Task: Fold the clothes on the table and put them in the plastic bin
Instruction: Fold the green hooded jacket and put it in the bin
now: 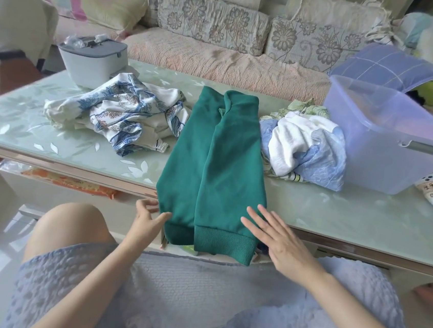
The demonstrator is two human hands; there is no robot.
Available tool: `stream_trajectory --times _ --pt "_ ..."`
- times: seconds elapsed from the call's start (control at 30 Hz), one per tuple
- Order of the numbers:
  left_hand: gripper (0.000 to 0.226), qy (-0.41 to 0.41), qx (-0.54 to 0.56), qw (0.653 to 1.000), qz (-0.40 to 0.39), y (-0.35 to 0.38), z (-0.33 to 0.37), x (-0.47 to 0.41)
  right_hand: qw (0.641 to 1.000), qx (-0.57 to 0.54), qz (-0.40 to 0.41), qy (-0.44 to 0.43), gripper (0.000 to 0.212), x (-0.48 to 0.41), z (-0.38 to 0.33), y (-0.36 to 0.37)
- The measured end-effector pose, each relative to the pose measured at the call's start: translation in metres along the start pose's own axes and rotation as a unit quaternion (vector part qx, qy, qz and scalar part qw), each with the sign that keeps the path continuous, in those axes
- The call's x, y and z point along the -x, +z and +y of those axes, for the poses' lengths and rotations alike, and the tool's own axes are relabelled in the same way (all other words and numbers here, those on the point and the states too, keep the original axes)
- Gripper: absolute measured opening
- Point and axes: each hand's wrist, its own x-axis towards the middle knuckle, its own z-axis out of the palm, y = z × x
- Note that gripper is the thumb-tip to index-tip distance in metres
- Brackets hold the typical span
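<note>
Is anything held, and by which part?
Nothing clearly. Right hand rests flat on the green sweatshirt; left hand touches its left edge by the hem, grip unclear.

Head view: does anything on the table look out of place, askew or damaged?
Nothing spilled or damaged. The green sweatshirt, folded lengthwise, hangs its ribbed hem over the near edge of the table. The blue-patterned pile and the white-and-blue pile beside it are crumpled, but that fits the unfinished task.

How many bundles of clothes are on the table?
3: green sweatshirt centre, blue-patterned heap on its left, white-and-blue heap on its right; heaps may hide more garments.
</note>
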Motion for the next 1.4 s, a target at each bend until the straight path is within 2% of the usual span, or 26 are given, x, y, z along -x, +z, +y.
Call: stream_trajectory --times 0.1,0.27,0.33,0.43,0.53,0.6,0.7,0.83,0.93,1.07,1.17,1.23,1.3,1.33,1.4 --pt "0.036 0.024 -0.004 0.999 -0.026 0.000 0.003 0.000 0.998 0.045 0.008 -0.044 0.104 -0.010 0.008 0.003" --pt "0.033 0.092 -0.048 0.994 -0.042 -0.007 0.001 -0.005 0.992 0.051 0.035 -0.108 0.072 -0.022 0.014 0.010" --pt "0.030 0.097 -0.027 0.993 -0.064 -0.013 0.004 -0.005 0.991 0.047 0.045 -0.118 0.061 -0.024 0.014 0.009" --pt "0.025 0.138 -0.015 0.986 -0.090 -0.019 0.003 -0.005 0.989 0.046 0.059 -0.130 0.057 -0.024 0.014 0.007" --pt "0.010 0.169 0.003 0.979 -0.116 -0.020 0.005 0.003 0.986 0.040 0.074 -0.141 0.056 -0.021 0.015 0.004" --pt "0.018 0.169 0.005 0.974 -0.148 -0.026 0.007 0.007 0.986 0.030 0.077 -0.146 0.059 -0.020 0.016 0.001" --pt "0.044 0.161 0.062 0.965 -0.197 -0.036 0.014 0.010 0.986 0.012 0.076 -0.146 0.059 -0.020 0.018 -0.003" --pt "0.069 0.228 0.026 0.955 -0.190 -0.049 0.019 0.008 0.986 -0.033 0.085 -0.137 0.056 -0.022 0.018 -0.007" --pt "0.077 0.322 -0.069 0.927 -0.182 -0.052 0.015 -0.002 0.985 -0.080 0.090 -0.122 0.058 -0.025 0.017 -0.012" --pt "0.060 0.441 -0.182 0.868 -0.136 -0.050 0.019 -0.017 0.984 -0.129 0.080 -0.097 0.066 -0.028 0.018 -0.018" --pt "0.049 0.507 -0.272 0.816 -0.058 -0.050 0.036 -0.022 0.978 -0.179 0.079 -0.068 0.073 -0.030 0.021 -0.021" --pt "0.044 0.525 -0.294 0.798 -0.028 -0.048 0.044 -0.028 0.966 -0.246 0.081 -0.024 0.067 -0.034 0.020 -0.026" --pt "0.040 0.473 -0.264 0.838 -0.065 -0.045 0.051 -0.033 0.936 -0.342 0.071 0.046 0.048 -0.038 0.019 -0.033" --pt "0.035 0.419 -0.241 0.870 -0.095 -0.043 0.056 -0.033 0.913 -0.394 0.062 0.085 0.038 -0.042 0.017 -0.040" --pt "0.028 0.337 -0.176 0.918 -0.109 -0.038 0.073 -0.034 0.853 -0.494 0.063 0.153 0.019 -0.056 0.017 -0.056"
